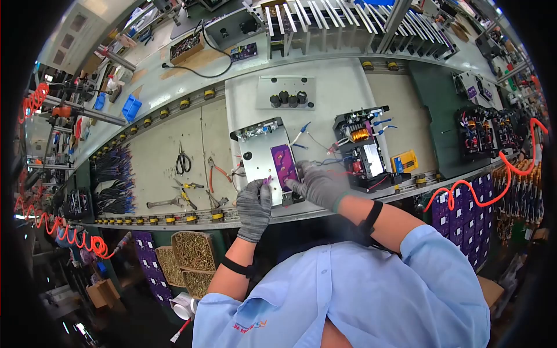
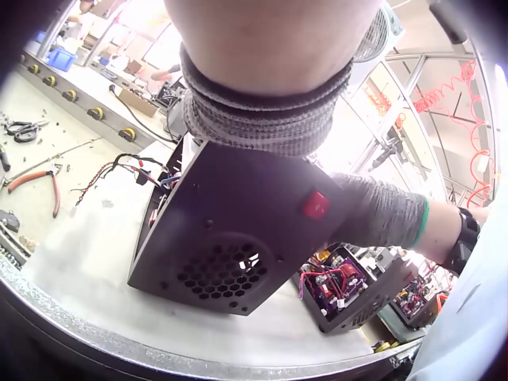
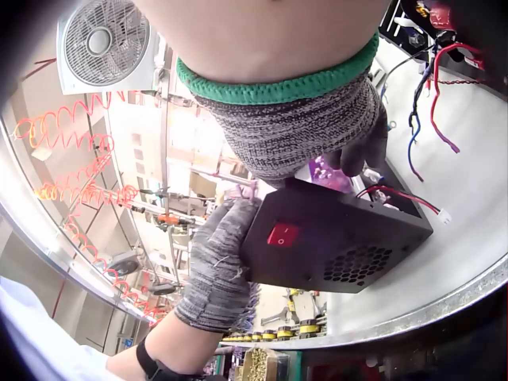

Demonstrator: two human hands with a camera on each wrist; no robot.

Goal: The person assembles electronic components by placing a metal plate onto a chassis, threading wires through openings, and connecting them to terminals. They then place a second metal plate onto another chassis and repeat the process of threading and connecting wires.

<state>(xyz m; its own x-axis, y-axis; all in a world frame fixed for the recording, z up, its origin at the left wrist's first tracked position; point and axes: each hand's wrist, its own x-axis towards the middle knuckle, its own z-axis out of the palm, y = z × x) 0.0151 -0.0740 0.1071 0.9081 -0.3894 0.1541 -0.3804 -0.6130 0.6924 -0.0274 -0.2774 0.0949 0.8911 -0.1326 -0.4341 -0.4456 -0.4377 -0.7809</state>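
Note:
A metal case [image 1: 258,159] with a black end panel [image 2: 222,230] lies in front of me. The panel carries a red rocker switch [image 3: 283,233] and hexagonal vent holes. A purple circuit board [image 1: 283,165] lies along the case's right side. My gloved left hand [image 1: 254,206] is at the near edge, its thumb and forefinger pinching a small purple piece [image 1: 267,181]. My gloved right hand [image 1: 319,185] reaches over the board's right edge, thumb near its lower end; I cannot tell whether it grips the board. The left fingertips are hidden behind the panel in the left wrist view.
Right of the case stands another opened unit [image 1: 365,151] with wires and a copper coil. Behind is a metal plate [image 1: 287,87] with black cylinders. Scissors [image 1: 183,161], pliers [image 1: 212,174] and a wrench [image 1: 164,202] lie left. Screw bins [image 1: 194,250] sit below the bench edge.

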